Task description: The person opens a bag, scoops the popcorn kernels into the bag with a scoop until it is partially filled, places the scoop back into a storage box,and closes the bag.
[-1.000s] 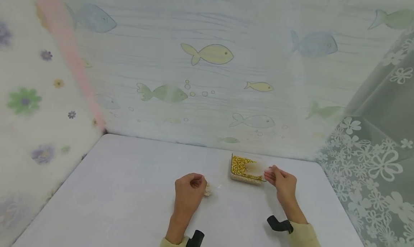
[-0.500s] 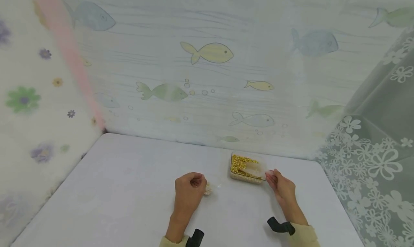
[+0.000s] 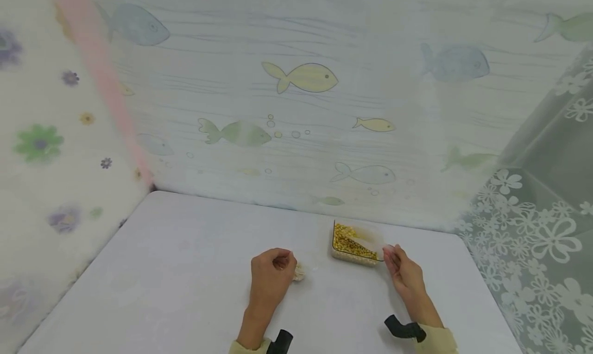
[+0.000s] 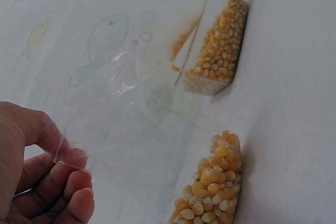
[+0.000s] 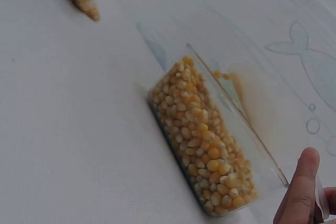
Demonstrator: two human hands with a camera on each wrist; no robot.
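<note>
Between finger and thumb of my left hand (image 3: 271, 277), low in the centre of the head view, I pinch the top edge of a clear plastic bag (image 4: 122, 88). The film is thin and glossy, catching a white glint in the left wrist view, and I see the wall's fish drawings through it. Maize kernels (image 4: 210, 187) are gathered in its bottom on the table (image 3: 185, 266), whole and rounded, from cream to deep yellow.

My right hand (image 3: 406, 277), right of centre in the lower half of the head view, pinches a pale, translucent piece (image 5: 321, 198); its full shape is hard to make out. My fingertips are beside the right corner of a clear rectangular container (image 5: 249, 142), though I cannot tell whether they touch it. The container sits right of centre near the table's far edge, holding a thick load of corn (image 5: 197, 140). The grains are yellow and glossy on top, paler through the side, and slope down from the left end, leaving bare wall under the thin dark rim. Through the far side, a blurred tan patch shows.

My pale yellow sleeve (image 3: 435, 338) shows at the lower right of the head view.
</note>
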